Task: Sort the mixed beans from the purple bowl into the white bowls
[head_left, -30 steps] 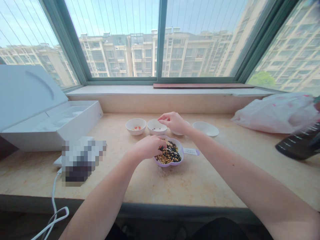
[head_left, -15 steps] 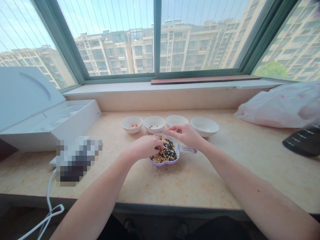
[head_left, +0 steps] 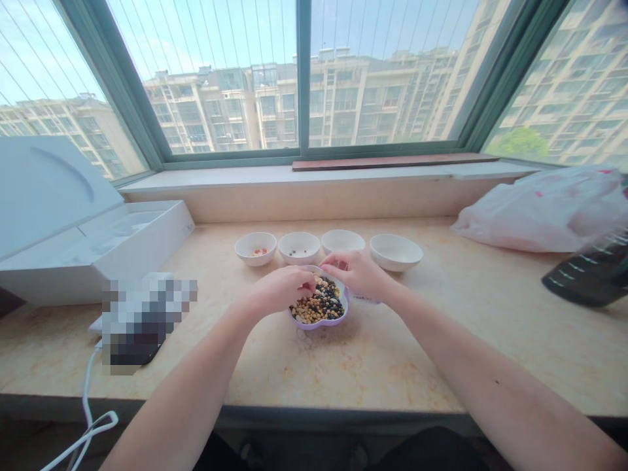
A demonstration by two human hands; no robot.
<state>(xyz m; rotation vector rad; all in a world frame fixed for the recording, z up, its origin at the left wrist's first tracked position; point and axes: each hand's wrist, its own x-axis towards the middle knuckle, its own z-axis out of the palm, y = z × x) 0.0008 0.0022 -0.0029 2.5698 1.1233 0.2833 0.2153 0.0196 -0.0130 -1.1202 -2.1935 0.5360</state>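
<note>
A purple-rimmed white dish [head_left: 321, 322] holds mixed beans [head_left: 318, 304], yellow, black and pale, on the counter. My left hand [head_left: 284, 288] reaches over its left side, fingers pinched together at the beans; whatever is between them is hidden. At the far right rim is my right hand [head_left: 356, 271], fingers curled closed, their contents too small to make out. Behind stand small white bowls in a row. The leftmost bowl [head_left: 256, 260] has red and pale bits; the second bowl [head_left: 299, 258] has several dark beans. My right hand partly covers the third bowl [head_left: 342, 237]. The fourth bowl [head_left: 396, 261] is at the right end.
An open white box [head_left: 142, 242] stands at left, with a blurred-out object [head_left: 147, 327] and white cable [head_left: 87, 386] in front of it. A plastic bag [head_left: 534, 212] and a dark object with pale marks [head_left: 579, 278] lie at right. The counter's front edge [head_left: 343, 409] is near me.
My right hand has moved down from in front of the third bowl to the dish's far rim, closer to my left hand. My left hand stays at the beans. The view has shifted slightly.
</note>
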